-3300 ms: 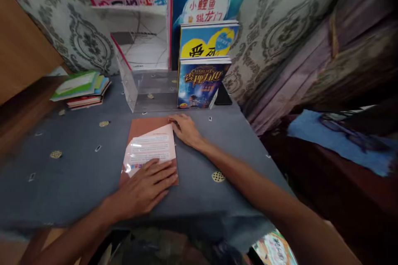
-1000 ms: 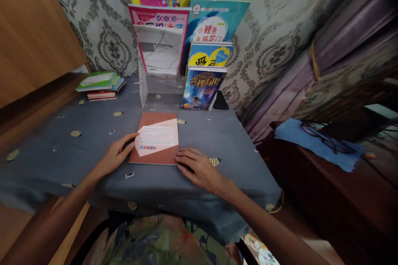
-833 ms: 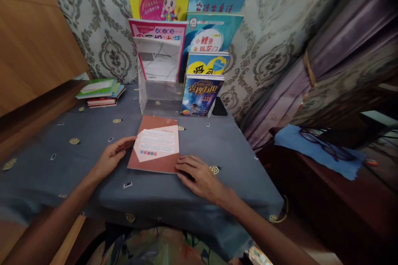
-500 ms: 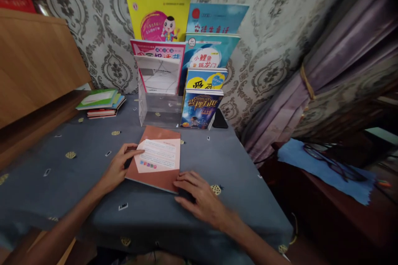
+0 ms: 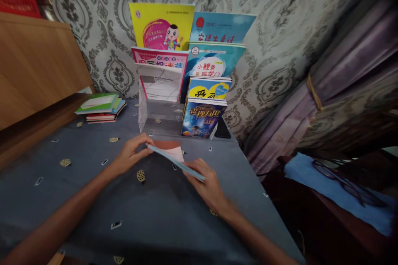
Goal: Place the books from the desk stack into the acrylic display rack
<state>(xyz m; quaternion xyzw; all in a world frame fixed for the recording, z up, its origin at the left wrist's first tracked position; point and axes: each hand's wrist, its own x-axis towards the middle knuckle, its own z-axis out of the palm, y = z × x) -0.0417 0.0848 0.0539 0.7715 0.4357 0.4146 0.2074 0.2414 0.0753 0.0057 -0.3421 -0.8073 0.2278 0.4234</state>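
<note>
A thin brown-covered book [image 5: 170, 152] with a pale printed flap is lifted off the grey patterned tablecloth [image 5: 93, 198], tilted so its near edge faces me. My left hand [image 5: 132, 155] pinches its left corner. My right hand [image 5: 207, 182] grips its lower right corner. Just beyond stands a clear acrylic book rack [image 5: 155, 112]. The rack's front left slot shows no book, and a dark blue storybook [image 5: 200, 118] fills the front right slot.
Colourful children's books fill the rack's back tiers: a yellow one [image 5: 161, 27], a teal one [image 5: 214, 64] and a pink one [image 5: 160, 64]. A stack of books [image 5: 101, 107] lies at the far left. Purple curtain [image 5: 336, 74] and a blue cloth [image 5: 338, 188] are on the right.
The book lay flat under my hands before; now both hands have raised and tilted it toward the rack. My view has also tipped upward.
</note>
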